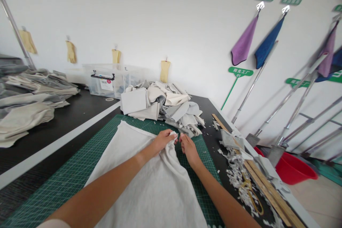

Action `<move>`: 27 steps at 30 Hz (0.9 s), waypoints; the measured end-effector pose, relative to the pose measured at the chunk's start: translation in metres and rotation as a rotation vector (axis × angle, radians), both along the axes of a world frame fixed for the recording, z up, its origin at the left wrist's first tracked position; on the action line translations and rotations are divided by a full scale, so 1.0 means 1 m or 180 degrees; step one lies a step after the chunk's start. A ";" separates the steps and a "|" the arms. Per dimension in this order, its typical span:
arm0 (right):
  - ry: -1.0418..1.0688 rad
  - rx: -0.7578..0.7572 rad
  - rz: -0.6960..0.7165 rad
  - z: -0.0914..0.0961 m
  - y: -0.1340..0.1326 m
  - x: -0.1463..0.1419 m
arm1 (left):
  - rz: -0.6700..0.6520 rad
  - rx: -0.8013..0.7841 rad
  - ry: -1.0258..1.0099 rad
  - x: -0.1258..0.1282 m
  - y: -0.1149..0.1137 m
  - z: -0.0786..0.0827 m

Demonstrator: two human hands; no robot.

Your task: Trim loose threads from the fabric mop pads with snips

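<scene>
A large white cloth [144,185] lies spread over the green cutting mat [80,171]. My left hand [163,139] is closed, pinching the far right corner of that cloth. My right hand [188,146] is just beside it, fingers curled and pinched at the same corner. Both forearms reach across the cloth from the near edge.
A heap of grey and cream fabric pieces [160,105] sits just beyond the mat. Folded cloth stacks [29,103] lie at the left. A clear plastic box [107,80] stands at the back. Scissors [249,192], a wooden ruler [256,174] and fabric trimmings lie at the right edge. A red basin [294,169] is on the floor.
</scene>
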State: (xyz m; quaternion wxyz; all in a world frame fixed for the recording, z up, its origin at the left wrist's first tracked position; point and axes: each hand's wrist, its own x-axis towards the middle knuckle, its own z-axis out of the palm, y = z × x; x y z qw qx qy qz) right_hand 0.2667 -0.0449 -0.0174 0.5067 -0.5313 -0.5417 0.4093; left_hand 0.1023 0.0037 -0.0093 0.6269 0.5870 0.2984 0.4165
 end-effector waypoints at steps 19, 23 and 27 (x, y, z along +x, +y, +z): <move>0.1487 -0.0696 0.1065 0.030 -0.010 0.005 | -0.0053 0.0369 0.0021 -0.004 -0.012 0.019; 0.1522 -0.0630 0.1015 0.032 -0.009 0.007 | -0.0074 0.0395 -0.0068 -0.004 -0.009 0.021; 0.1551 -0.0582 0.0827 0.034 -0.003 0.014 | 0.0125 0.0687 0.0222 -0.004 -0.001 0.023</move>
